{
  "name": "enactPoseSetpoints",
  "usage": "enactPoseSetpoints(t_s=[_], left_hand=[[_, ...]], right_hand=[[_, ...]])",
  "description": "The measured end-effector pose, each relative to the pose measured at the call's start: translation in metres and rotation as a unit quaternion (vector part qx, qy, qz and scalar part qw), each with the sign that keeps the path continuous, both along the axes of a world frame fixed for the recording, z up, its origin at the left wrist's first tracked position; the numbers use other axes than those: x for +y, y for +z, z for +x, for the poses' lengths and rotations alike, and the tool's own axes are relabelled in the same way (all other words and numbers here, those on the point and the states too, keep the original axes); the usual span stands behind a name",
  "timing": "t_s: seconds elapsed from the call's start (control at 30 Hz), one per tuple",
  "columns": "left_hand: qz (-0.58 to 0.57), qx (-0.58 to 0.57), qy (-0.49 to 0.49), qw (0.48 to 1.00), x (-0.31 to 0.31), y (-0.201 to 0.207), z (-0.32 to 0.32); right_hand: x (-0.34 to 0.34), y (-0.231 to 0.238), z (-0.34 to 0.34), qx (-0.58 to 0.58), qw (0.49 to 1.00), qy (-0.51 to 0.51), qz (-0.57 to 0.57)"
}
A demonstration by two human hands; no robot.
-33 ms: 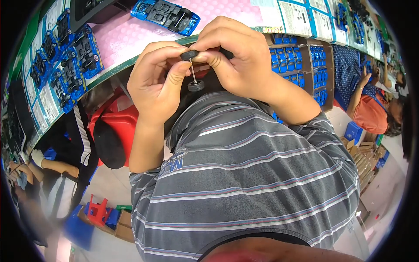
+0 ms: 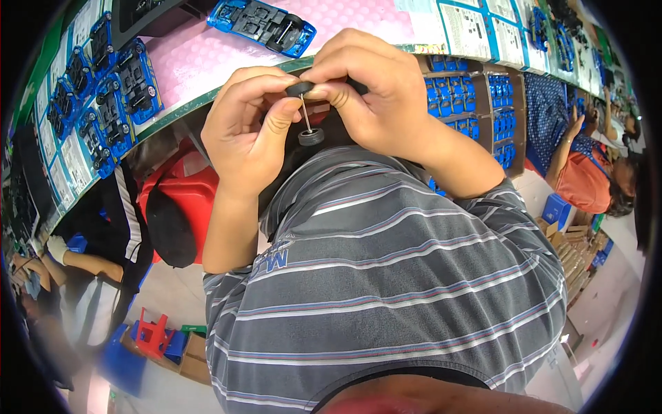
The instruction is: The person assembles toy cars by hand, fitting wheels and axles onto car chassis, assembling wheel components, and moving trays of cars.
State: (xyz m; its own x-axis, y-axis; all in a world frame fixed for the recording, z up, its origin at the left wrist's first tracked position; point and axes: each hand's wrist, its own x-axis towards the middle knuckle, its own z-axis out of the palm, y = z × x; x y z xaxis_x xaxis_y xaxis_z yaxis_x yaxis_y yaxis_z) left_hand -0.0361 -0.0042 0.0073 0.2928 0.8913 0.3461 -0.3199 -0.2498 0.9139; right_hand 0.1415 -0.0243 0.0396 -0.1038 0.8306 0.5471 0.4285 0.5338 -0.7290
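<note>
A toy-car wheel axle, a thin metal rod [image 2: 305, 112], has a small black wheel at each end. Its upper wheel [image 2: 298, 88] is pinched between the fingertips of my left hand [image 2: 247, 134] and my right hand [image 2: 379, 93], both closed. The lower wheel [image 2: 311, 137] hangs below, touched by neither hand. Just beyond my fingers, a blue toy car [image 2: 265, 26] lies underside up on the pink bubble sheet, showing its black chassis and a wheel at its right end.
Several upturned blue toy cars [image 2: 114, 103] crowd the bench's left side near a black tray [image 2: 148, 24]. Below the bench at right, cardboard boxes hold rows of blue car parts [image 2: 452, 95]. A red stool [image 2: 183, 207] stands at left. Other people work on both sides.
The lower wheel has tilted slightly and shifted a little to the right. Both hands keep their pinch on the upper wheel.
</note>
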Motion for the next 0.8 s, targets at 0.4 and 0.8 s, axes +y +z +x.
enactPoseSetpoints(t_s=[0.4, 0.8], left_hand=[[-0.029, 0.016, 0.051, 0.998, -0.001, -0.011, -0.006], [0.027, 0.038, 0.089, 0.995, 0.005, -0.019, -0.006]], right_hand=[[0.006, -0.001, -0.007, 0.018, 0.998, 0.021, -0.058], [0.013, -0.010, -0.003, -0.026, 0.998, 0.045, -0.037]])
